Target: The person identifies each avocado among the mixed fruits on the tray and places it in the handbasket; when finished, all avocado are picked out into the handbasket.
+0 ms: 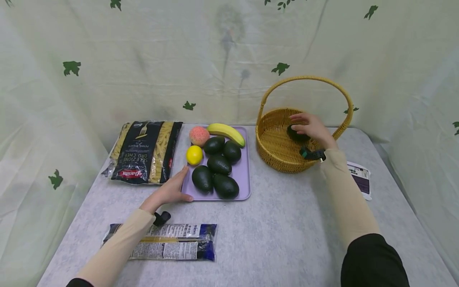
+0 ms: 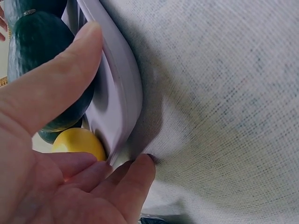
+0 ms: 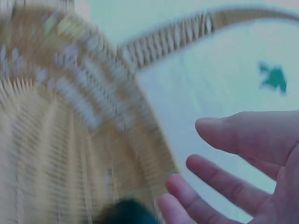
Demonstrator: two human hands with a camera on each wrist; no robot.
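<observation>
The left hand [image 1: 171,190] spreads around the near left corner of a lilac tray [image 1: 245,171], thumb at the front rim and fingers along the left side. In the left wrist view the thumb [image 2: 70,77] reaches over the tray edge. On the tray lie several dark green avocados [image 1: 219,164], a lemon [image 1: 194,155], a pinkish peach [image 1: 199,136] and a banana [image 1: 226,132]. Over the wicker basket [image 1: 271,139] is the right hand [image 1: 311,128], its fingers parted. One avocado [image 1: 297,134] lies inside the basket beneath that hand, blurred in the right wrist view.
A large black bag of penne [image 1: 138,153] lies left of the tray. Nearer the front, a clear and blue packet [image 1: 172,243] sits partly under the left forearm. A white and dark packet [image 1: 359,179] is right of the basket, whose tall handle [image 1: 305,77] arches above it.
</observation>
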